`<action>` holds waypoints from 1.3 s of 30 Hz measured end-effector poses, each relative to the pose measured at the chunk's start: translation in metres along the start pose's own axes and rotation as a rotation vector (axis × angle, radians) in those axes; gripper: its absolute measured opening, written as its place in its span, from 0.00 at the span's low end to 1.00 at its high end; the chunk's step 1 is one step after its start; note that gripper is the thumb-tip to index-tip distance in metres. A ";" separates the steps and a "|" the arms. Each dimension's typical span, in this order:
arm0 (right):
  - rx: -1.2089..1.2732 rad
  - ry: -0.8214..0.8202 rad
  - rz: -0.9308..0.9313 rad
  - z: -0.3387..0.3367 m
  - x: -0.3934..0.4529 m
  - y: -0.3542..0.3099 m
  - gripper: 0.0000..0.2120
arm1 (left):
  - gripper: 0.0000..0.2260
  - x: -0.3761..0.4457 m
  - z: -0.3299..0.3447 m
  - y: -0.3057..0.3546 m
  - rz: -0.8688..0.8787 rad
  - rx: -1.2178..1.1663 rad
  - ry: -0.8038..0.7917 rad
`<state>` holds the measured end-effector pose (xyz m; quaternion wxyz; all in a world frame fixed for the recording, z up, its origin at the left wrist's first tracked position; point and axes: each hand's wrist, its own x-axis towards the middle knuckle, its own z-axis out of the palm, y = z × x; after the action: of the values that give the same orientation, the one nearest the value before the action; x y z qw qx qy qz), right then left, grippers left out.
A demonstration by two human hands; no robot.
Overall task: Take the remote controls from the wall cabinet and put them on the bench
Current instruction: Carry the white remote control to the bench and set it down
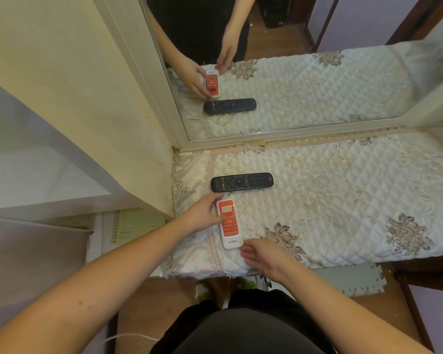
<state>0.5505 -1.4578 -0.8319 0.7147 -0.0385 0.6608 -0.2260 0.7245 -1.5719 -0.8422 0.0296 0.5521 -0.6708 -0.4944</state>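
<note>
A black remote control (241,182) lies crosswise on the bench's quilted white cover (343,190), near its left end. Just in front of it a red-and-white remote control (229,223) lies lengthwise on the cover. My left hand (202,213) holds its upper left side, thumb on the red face and fingers curled at its top edge. My right hand (262,255) rests flat on the cover with straight fingers, its fingertips at the remote's white lower end.
A large mirror (292,72) stands against the bench's far edge and reflects both remotes and my hands. A cream cabinet side (87,98) rises at the left. A spiral notebook (136,226) lies below it. Grey foam mat (356,279) edges the floor.
</note>
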 end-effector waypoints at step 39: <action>-1.308 0.048 -0.838 0.001 -0.032 -0.042 0.21 | 0.24 -0.130 0.008 0.015 -0.090 0.412 0.291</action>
<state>0.5390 -1.4838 -0.7875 0.3873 -0.6940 0.6054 -0.0422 0.7596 -1.4686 -0.7700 -0.0093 0.6412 -0.7207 -0.2635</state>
